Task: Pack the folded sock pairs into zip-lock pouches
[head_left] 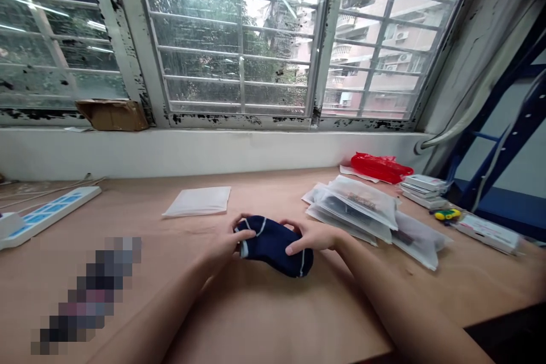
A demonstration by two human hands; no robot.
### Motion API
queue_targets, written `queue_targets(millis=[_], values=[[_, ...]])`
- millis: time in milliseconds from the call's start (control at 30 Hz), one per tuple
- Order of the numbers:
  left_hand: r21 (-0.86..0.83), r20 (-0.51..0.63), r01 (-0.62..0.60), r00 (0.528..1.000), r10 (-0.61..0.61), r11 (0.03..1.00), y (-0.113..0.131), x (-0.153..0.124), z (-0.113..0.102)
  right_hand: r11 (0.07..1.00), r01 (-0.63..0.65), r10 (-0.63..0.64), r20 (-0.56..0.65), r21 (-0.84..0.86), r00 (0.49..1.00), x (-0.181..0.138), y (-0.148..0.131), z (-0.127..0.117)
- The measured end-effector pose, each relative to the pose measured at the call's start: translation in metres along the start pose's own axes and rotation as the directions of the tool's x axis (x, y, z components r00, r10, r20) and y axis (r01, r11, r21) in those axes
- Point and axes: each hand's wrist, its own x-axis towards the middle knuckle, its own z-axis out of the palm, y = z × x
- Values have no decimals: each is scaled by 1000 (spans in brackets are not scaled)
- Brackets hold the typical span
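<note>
A folded navy sock bundle (275, 245) with thin white stripes lies on the wooden desk (264, 313) in front of me. My left hand (226, 242) grips its left end, fingers curled over the edge. My right hand (311, 237) presses on its right half, fingers bent over the top. A flat white zip bag (199, 201) lies just beyond the sock, apart from both hands.
A stack of frosted zip bags (362, 210) with dark items lies to the right, a red plastic bag (381, 167) and small boxes (424, 189) behind it. A white power strip (42, 216) sits far left. A cardboard piece (113, 114) rests on the windowsill.
</note>
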Motion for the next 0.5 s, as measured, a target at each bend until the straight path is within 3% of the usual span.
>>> queue_targets(millis=[67,167,300,400,500], values=[[-100,-80,21,996,-29,995,-2,6,-4,993,-6,6,4,115,1000,0,5,-6],[-140,-189,64,978,-90,988,1,19,-8,988,23,6,-189,155,982,13,13,-13],[-116,-336,43,938,-80,992,20,45,-13,989,-59,-27,-562,-134,827,56,13,-31],[-46,-409,17,912,-34,999,34,60,-12,957,-132,-82,-679,-257,729,85,6,-43],[65,-449,35,893,-2,997,34,56,-11,896,-190,-183,-722,-402,667,90,2,-41]])
